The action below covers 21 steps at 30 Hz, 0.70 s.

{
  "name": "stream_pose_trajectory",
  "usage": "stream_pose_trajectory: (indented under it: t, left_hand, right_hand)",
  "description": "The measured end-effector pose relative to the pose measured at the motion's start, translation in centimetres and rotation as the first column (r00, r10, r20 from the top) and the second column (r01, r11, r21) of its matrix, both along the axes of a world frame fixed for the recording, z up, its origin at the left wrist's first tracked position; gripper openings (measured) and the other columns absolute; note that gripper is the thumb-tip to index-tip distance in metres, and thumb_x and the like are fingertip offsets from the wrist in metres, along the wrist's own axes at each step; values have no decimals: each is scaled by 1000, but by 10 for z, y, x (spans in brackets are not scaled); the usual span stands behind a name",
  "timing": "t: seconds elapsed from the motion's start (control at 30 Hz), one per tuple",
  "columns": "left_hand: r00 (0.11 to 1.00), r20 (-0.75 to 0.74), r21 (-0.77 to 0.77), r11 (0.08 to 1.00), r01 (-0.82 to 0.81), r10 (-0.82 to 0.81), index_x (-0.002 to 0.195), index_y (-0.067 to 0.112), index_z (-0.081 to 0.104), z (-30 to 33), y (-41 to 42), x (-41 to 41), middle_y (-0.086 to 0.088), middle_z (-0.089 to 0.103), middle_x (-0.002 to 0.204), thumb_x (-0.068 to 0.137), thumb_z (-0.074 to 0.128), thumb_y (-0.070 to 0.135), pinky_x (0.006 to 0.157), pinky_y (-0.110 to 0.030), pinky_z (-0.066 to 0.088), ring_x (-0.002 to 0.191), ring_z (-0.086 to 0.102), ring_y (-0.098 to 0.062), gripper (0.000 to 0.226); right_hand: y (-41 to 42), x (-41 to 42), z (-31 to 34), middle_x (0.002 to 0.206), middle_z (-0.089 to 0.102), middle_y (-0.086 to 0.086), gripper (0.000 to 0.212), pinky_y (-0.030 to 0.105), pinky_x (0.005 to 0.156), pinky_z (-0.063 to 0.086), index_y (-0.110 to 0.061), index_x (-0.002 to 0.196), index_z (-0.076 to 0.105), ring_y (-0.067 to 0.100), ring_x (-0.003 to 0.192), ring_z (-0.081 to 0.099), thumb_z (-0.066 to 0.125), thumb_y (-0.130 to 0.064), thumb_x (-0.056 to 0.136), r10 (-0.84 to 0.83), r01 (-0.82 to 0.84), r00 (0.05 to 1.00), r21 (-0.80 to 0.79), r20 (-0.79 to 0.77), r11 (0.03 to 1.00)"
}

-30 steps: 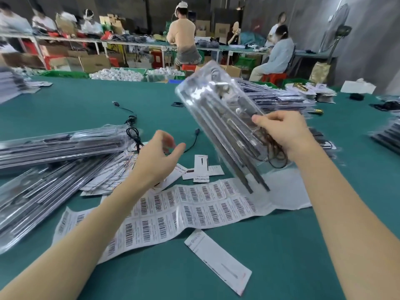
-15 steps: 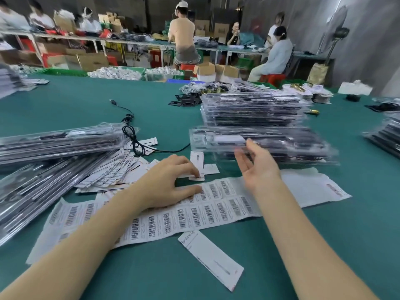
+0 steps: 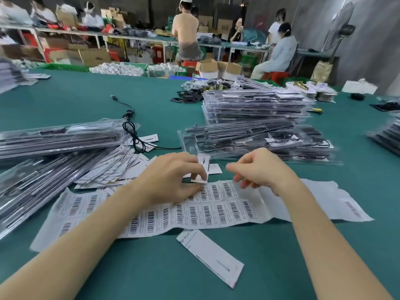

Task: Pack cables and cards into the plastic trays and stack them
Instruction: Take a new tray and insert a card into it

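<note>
Fingers of the left hand curl together at the centre of the frame and pinch a small white card, lifting its lower end just off the barcode sheet. The card's long axis runs almost straight up the frame, away from the person. The right hand sits just to the right of it, fingers loosely bent and blurred, holding nothing that can be made out; its fingertips point left toward the card, a short gap apart from it.

Directly above both hands, in the centre right of the frame, lies the nearest stack of clear plastic trays, long axis running left to right, with black cables coiled inside the top one. So the card lies crosswise to the trays, and the trays lie up the frame from the fingers. The right hand looks nearer to that stack; the left hand already has the card.

A taller stack sits behind the first. More trays fill the left edge, fanned loosely, with loose cards spilling from under them. A loose black cable lies between the left pile and the near stack. One long card lies alone at lower centre on the green table.
</note>
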State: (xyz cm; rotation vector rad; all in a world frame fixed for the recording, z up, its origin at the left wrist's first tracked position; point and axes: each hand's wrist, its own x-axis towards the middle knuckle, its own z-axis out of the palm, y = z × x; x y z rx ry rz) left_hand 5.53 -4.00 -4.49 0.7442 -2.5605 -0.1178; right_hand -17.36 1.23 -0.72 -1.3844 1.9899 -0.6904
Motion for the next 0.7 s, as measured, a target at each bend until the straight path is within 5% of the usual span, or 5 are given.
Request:
stream_pose_trajectory:
  t: [0.2, 0.37, 0.47, 0.57, 0.7]
  left_hand:
    - [998, -29, 191, 979, 67, -63, 98, 32, 73, -13, 7, -8, 18, 62, 98, 90, 66, 54, 84, -32, 49, 98, 56, -2, 24]
    - [997, -40, 172, 983, 70, -64, 99, 34, 71, -16, 7, -6, 20, 60, 101, 89, 66, 57, 87, -32, 48, 100, 53, 1, 25]
    - [997, -39, 153, 986, 70, -65, 98, 34, 70, -17, 7, -6, 20, 59, 100, 85, 67, 63, 85, -31, 48, 99, 53, 0, 32]
    - [999, -35, 148, 988, 44, -39, 99, 33, 61, -17, 8, -6, 20, 57, 97, 77, 67, 75, 81, -27, 47, 92, 51, -1, 48]
    - [1000, -11, 157, 987, 12, -11, 99, 35, 50, -15, 8, -7, 21, 53, 93, 71, 64, 81, 76, -25, 46, 87, 49, -1, 56]
  right_hand:
    - [10, 32, 12, 65, 74, -5, 29, 29, 71, 62, -14, 81, 79, 9, 58, 64, 79, -42, 71, 239, -141, 914, 295, -329, 945]
    - [10, 33, 9, 73, 77, 0, 20, 39, 82, 63, -13, 86, 79, 16, 75, 73, 80, -19, 67, 215, -116, 929, 315, -302, 942]
    - [6, 29, 6, 75, 77, 3, 22, 42, 83, 62, -12, 86, 79, 16, 66, 65, 78, -17, 65, 195, -109, 938, 294, -285, 950]
    - [4, 25, 1, 70, 76, 3, 18, 33, 70, 62, -13, 88, 72, 13, 55, 59, 75, -14, 70, 188, -133, 967, 287, -171, 949]
    - [1, 12, -2, 64, 72, 4, 19, 19, 50, 50, -16, 79, 62, 10, 48, 58, 75, -2, 78, 119, -165, 973, 236, 199, 958]
